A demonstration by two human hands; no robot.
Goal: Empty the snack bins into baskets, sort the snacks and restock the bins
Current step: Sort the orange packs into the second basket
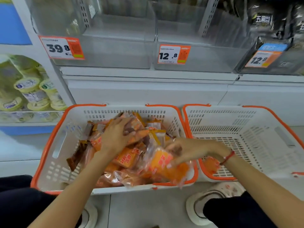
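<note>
Orange-rimmed baskets on the floor, both hands in the snack pile.

On the far left hangs a poster of yoghurt tubs (31, 89); above, a clear bin (102, 51) tagged 39.8 and, to its right, a second clear bin (197, 58) tagged 12.8 sit on the shelf (148, 74), with a third bin (271, 60) of dark packets at the far right. Below, the left basket (49, 145) is heaped with orange and brown snack packets (126, 158). The left hand (118, 135) lies spread on top of the heap, fingers fairly straight, pressing packets. The right hand (185, 152), a red cord at its wrist, curls round an orange packet (162, 163) at that basket's right edge. The right basket (246, 137) holds one orange packet (210, 163) in its near left corner.
</note>
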